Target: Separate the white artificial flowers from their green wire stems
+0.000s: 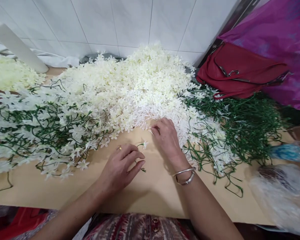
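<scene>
My left hand (125,163) is closed on a thin green plastic flower stem (143,170), whose branches stick out past the fingers. A small white blossom (145,144) sits on its upper branch. Thumb and forefinger of my right hand (164,133) pinch together at the edge of a heap of thin white stamens (146,116), apparently on one of them; the fingertips partly hide it. Behind the hands rises a large pile of loose cream-white petals (150,73). Finished-looking white flowers on green stems (72,123) are heaped to the left, and bare green stems (252,120) to the right.
The work lies on a tan tabletop (65,191) against a white tiled wall (130,23). A red handbag (247,66) and purple plastic bag (277,30) stand at the back right. Clear plastic bags (285,196) lie at the right edge. A white roll (20,48) leans at the left.
</scene>
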{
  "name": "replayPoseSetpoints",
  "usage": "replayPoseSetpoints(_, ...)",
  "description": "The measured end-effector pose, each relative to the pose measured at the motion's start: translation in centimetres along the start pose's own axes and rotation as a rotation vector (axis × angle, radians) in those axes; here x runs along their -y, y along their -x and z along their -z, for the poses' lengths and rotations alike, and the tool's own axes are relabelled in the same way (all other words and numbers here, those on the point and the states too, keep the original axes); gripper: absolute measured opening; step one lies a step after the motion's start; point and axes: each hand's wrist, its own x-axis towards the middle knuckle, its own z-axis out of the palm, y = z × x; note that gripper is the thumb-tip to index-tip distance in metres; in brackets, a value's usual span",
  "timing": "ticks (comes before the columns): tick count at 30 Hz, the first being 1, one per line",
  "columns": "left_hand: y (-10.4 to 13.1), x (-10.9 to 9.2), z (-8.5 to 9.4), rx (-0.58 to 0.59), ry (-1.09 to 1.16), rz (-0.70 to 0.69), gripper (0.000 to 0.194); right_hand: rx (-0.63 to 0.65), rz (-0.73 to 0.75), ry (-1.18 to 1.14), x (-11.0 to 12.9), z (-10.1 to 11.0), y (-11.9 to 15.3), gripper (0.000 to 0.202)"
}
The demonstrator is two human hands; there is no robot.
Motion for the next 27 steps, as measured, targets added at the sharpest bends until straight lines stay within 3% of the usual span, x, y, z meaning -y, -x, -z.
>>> replayPoseSetpoints(3,-1.1,0.0,-0.5,-0.035,-0.054,-0.032,0.008,-0.057,-0.033,-0.099,-0.3,0.4,-0.1,0.020)
replayPoseSetpoints(7,-4.9,0.8,-1.4,-0.045,-0.067,0.027,0.011,-0.238,-0.182,-0.465,-1.6,1.3,0.1,0.007)
replayPoseSetpoints(12,-9.4,1.1,-3.4,0.201,-0.077,0.019,0.017,-0.462,-0.323,-0.724,-3.0,2.2,-0.1,0.014)
replayPoseSetpoints(17,-11.1,1.2,-5.2,0.286,-0.147,0.028,0.014,-0.418,-0.331,-0.707,-2.6,2.5,-0.1,0.015)
replayPoseSetpoints(19,-11.1,1.5,-5.0,0.241,-0.073,0.027,0.013,-0.401,-0.303,-0.660,-2.2,2.7,0.0,0.011)
replayPoseSetpoints(21,-11.0,2.0,-4.5,0.123,0.103,0.077,0.013,-0.394,-0.273,-0.620,-1.8,2.9,0.1,0.010)
replayPoseSetpoints(24,-10.5,3.0,-3.5,-0.090,0.480,0.291,0.011,-0.359,-0.256,-0.636,-0.8,3.0,0.3,0.010)
replayPoseSetpoints(27,-9.9,3.6,-2.9,-0.173,0.820,0.535,0.023,-0.278,-0.286,-0.775,0.5,2.7,0.4,0.006)
